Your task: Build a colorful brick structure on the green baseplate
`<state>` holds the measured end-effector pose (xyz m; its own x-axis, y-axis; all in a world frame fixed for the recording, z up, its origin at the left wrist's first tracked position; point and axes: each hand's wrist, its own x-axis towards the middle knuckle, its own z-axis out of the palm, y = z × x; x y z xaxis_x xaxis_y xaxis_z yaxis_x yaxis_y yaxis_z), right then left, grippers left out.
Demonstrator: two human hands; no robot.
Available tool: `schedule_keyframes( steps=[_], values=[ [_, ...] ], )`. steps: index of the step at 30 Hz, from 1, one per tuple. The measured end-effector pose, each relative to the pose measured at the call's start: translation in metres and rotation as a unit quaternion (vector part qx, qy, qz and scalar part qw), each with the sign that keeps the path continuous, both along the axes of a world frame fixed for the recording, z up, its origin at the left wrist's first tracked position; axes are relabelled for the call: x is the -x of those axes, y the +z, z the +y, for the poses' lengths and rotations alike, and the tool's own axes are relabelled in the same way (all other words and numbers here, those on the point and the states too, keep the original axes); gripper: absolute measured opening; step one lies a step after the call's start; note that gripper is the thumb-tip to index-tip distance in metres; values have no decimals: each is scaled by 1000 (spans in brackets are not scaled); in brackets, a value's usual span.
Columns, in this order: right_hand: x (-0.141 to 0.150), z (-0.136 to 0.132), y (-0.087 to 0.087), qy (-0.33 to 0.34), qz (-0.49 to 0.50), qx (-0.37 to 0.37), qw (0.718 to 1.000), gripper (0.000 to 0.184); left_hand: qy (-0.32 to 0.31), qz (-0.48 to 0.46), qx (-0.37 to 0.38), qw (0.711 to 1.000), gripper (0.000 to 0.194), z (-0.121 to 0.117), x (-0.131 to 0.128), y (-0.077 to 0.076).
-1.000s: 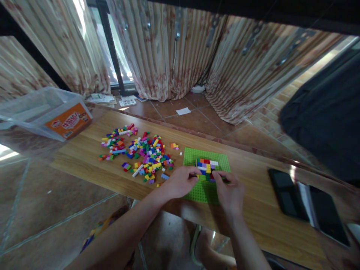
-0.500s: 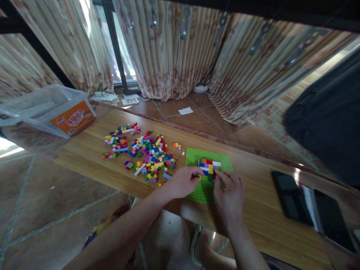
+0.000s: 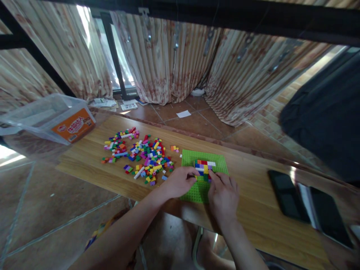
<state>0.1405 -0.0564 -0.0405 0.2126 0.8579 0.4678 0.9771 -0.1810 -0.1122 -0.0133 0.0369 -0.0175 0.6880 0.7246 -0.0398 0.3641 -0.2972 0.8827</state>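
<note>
A small build of coloured toy bricks (image 3: 203,167), with red, white, blue, yellow and green pieces, sits on a green studded baseplate (image 3: 194,195). My left hand (image 3: 180,182) curls its thumb and fingers against the left side of the build. From the right, my right hand (image 3: 224,192) presses its fingertips against the build's right edge, the rest of the fingers bent. Whether a single loose brick is between the right fingertips is hidden.
Loose bricks (image 3: 152,153) lie in a spread left of the baseplate on the wooden table (image 3: 247,202). A clear plastic tub (image 3: 60,108) with an orange label stands at the left end. Two dark flat devices (image 3: 288,195) (image 3: 329,213) lie at the right.
The camera view has shifted slightly, so the whole scene sits a little more to the left. Both hands keep nearly the same hold at the brick build.
</note>
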Motion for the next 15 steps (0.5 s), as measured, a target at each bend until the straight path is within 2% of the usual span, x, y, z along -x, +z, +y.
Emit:
schedule_keyframes(
  steps=[4,7,11,15],
  values=[
    [-8,0,7,1,91,-56,994,31,10,-20,44,999,29,3,5,-1],
    [-12,-2,15,37,189,-97,976,29,18,-66,101,993,31,5,6,-3],
    [-6,-4,22,134,309,-41,941,26,14,-130,184,974,34,4,1,-2],
    [3,-4,22,197,321,1,926,28,10,-167,244,955,33,1,-5,3]
  ],
)
